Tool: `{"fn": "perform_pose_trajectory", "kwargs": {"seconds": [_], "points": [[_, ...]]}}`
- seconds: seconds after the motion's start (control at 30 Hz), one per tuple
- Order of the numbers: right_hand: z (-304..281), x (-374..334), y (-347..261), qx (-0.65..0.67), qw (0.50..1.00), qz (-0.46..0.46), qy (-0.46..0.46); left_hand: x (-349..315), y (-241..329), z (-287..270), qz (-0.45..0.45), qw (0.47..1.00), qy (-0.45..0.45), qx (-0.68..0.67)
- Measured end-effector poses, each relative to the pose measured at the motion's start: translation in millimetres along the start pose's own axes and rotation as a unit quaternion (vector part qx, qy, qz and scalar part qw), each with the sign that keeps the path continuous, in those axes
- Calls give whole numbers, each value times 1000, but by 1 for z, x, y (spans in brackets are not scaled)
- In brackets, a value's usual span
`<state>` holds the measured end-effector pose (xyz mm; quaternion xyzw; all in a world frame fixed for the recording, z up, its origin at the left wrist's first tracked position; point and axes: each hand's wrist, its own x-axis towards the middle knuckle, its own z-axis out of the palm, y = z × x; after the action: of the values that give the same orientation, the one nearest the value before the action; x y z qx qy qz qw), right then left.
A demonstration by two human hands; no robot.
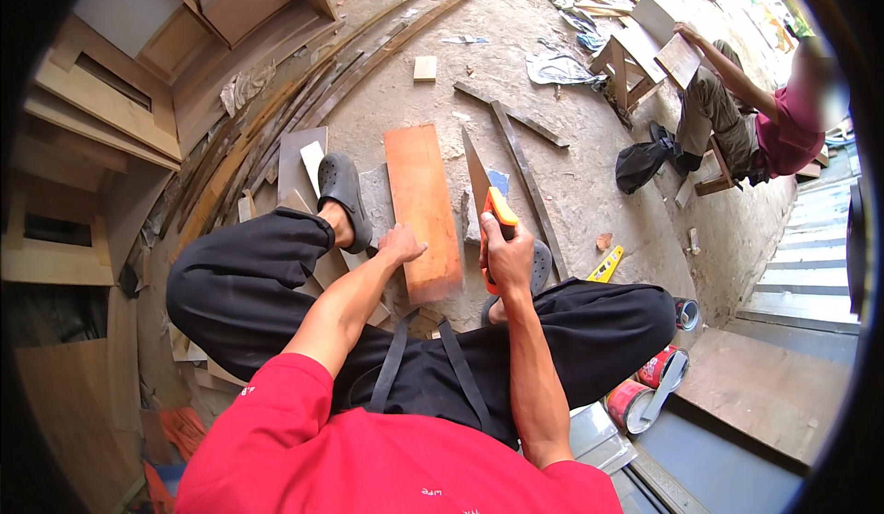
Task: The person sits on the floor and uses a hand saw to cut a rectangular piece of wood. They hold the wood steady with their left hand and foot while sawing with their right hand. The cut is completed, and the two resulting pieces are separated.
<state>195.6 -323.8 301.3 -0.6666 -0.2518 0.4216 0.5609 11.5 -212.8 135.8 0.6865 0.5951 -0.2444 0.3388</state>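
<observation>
A reddish-brown wooden board [425, 178] lies lengthwise between my feet, its near end toward me. My left hand [401, 244] presses on its left edge, the fingers curled against the wood. My right hand [508, 254] is wrapped round the orange and black handle of a handsaw [477, 169]. The saw's blade points away from me, just right of the board and apart from it. Grey blocks [376, 196] show beside the board, partly hidden by it. My dark clogs [343, 192] stand on either side.
Long wood strips [322, 90] and wooden cabinets [166, 63] fill the left. Dark narrow bars [525, 178] lie beyond the saw. A yellow level [605, 263] and paint cans [629, 403] are at the right. Farther right, a seated person [737, 118] holds a board.
</observation>
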Motion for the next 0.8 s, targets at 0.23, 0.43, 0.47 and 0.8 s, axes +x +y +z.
{"fn": "perform_pose_trajectory", "kwargs": {"seconds": [0.23,0.43,0.47,0.8], "points": [[-7,-2,11,-34,999,31,12,76,-29,10,-74,983,109,-124],[-17,-1,34,-21,1000,5,2,109,-17,-43,-4,978,178,-110],[-17,1,34,1,1000,16,-7,119,-14,-54,6,976,189,-109],[-1,28,56,-49,997,52,-32,249,-3,-117,152,940,306,0]]}}
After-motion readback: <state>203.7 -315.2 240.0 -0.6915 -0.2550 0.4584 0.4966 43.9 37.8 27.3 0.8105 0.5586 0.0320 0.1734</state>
